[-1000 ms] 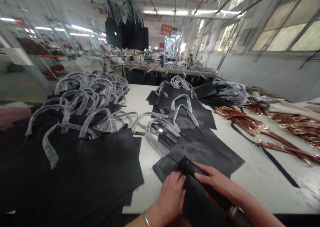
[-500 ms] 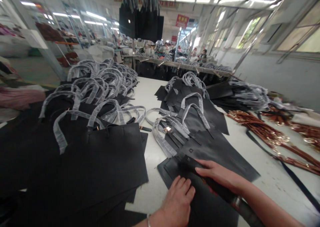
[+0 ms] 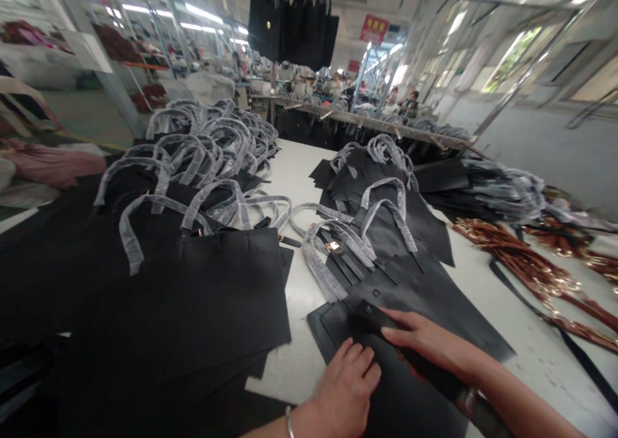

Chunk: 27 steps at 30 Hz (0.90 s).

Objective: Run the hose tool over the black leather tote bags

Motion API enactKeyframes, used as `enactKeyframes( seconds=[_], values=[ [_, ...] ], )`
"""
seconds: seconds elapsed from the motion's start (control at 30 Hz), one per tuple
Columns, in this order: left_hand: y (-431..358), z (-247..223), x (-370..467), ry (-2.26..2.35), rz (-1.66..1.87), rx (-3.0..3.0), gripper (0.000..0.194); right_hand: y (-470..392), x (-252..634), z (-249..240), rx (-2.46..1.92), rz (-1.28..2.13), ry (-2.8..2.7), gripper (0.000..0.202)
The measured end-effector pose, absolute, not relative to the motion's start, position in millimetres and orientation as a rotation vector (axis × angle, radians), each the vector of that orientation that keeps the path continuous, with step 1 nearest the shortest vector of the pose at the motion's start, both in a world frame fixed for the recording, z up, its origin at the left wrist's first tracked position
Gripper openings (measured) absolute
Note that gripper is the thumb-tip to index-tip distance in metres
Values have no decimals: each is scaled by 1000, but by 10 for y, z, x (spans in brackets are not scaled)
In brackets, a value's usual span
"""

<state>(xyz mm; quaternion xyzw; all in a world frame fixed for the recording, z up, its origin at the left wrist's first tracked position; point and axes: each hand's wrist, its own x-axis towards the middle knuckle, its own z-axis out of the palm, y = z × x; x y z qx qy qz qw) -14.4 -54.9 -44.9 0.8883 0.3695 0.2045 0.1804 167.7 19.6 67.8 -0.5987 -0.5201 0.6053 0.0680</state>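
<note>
My right hand [image 3: 425,341] is wrapped round a long black handheld tool [image 3: 386,325], whose front end rests over a black leather panel [image 3: 328,325]. Just left of the tool, my left hand [image 3: 350,383] presses on the same panel with its fingers curled together; whether anything is under the fingertips is hidden. A silver bracelet is on the left wrist. Beyond the hands lie plastic-wrapped handles [image 3: 321,267] with a gold buckle [image 3: 333,248] and black straps, beside another black panel [image 3: 434,303].
Black bag panels [image 3: 232,290] with wrapped handles are piled on the left of the white table [image 3: 294,167]. Brown straps [image 3: 521,257] with gold rings and a black strap lie at right. Black bags [image 3: 294,29] hang ahead. People sit far back.
The view has shifted, so the table and bags appear further right and the background slightly higher. Both hands keep nearly the same place on the panel, the tool still in the right one.
</note>
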Motion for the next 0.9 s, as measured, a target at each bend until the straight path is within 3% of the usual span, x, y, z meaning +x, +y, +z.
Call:
enactKeyframes(
  seconds=[0.23, 0.53, 0.77, 0.9],
  values=[
    [-607, -436, -171, 1073, 583, 2473, 37, 319, 1534, 718, -1807, 1399, -1466, 69],
    [-694, -436, -253, 1053, 591, 2495, 34, -91, 1789, 684, -1862, 1861, -1470, 71],
    [-693, -394, -267, 1007, 563, 2561, 26, 53, 1373, 697, -1757, 1572, -1682, 70],
    [-679, -388, -303, 904, 576, 2676, 30, 22, 1269, 784, -1690, 1795, -1725, 68]
  ],
)
